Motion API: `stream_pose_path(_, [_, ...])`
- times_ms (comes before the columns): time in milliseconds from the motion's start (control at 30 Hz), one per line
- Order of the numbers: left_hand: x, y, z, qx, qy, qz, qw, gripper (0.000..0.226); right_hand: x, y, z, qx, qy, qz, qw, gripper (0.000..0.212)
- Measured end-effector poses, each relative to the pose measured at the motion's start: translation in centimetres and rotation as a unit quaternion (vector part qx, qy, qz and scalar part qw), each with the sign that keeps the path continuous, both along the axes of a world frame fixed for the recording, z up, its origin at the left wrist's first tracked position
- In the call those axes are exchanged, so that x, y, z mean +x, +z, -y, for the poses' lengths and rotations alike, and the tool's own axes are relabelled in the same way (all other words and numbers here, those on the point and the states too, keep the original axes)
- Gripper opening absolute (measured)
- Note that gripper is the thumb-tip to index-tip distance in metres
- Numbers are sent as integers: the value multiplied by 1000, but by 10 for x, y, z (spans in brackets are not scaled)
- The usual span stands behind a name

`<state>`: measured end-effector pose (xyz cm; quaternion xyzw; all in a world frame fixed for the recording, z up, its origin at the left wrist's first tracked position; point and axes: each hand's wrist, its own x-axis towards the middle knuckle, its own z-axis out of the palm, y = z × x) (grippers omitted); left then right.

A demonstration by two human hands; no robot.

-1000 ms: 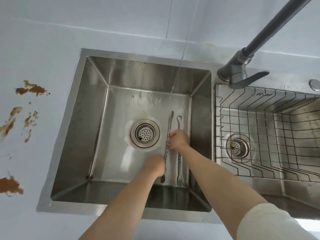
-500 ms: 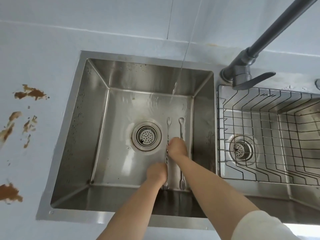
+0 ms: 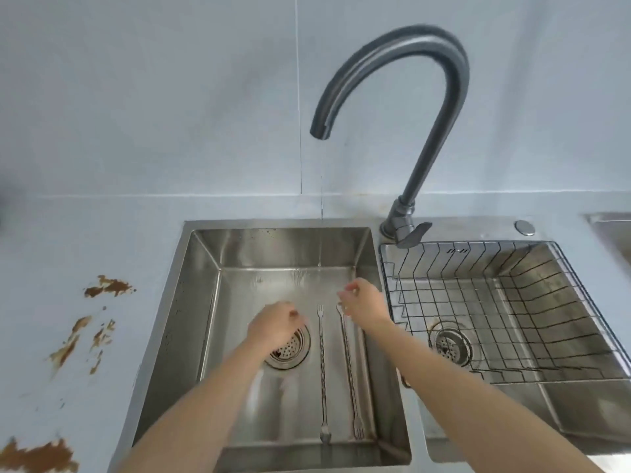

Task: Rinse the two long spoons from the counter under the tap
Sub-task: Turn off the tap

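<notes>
Both hands have let go of the two long spoons since half a second ago and have lifted away from them. The left spoon (image 3: 321,373) and the right spoon (image 3: 349,370) lie side by side, near each other but apart, on the floor of the left sink (image 3: 191,302), to the right of its drain (image 3: 290,349). They run from far to near.

The left hand (image 3: 273,324) hovers over the drain, its fingers loosely curled and holding nothing. The right hand (image 3: 363,302) is above the far end of the right spoon, fingers half bent, also without anything in it.

A thin stream of water (image 3: 321,206) falls from the tap (image 3: 403,97) to the far part of the sink floor, beyond the spoons. A wire basket (image 3: 512,302) sits in the right sink. Brown stains (image 3: 106,288) mark the surface on the left.
</notes>
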<state>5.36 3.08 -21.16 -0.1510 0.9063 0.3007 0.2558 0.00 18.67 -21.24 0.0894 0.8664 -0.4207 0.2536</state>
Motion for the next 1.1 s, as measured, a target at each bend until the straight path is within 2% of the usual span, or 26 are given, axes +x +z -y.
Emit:
stream_pose_path(133, [-32,102,14,-26,11,-144,989,25,-18,52,-29,-105,-118,-34,987,32])
stream_pose_path(233, [-55,173,14,-46,44,-260,964,29,-26,80,-52,-184,-191,-28,964,29])
stream_pose_path(333, [-73,226,4,-36,52,-335,940,42,-27,95,-68,-186,-211,-38,959,25])
stream_pose_path(433, [-90,263,-11,-72,2,-384,920,53,-33,108,-79,-177,-206,-52,961,14])
stream_pose_path(567, [-111,284,-31,-130,-70,-386,911,49,-51,112,-82,-158,-188,-52,968,13])
stream_pose_path(700, [-122,289,-37,-130,-90,-391,907,14,-67,109,-79,-145,-179,-42,972,23])
stream_pose_path(1100, [-124,291,-31,-121,-105,-386,909,20,-85,108,-70,-106,-213,-84,968,33])
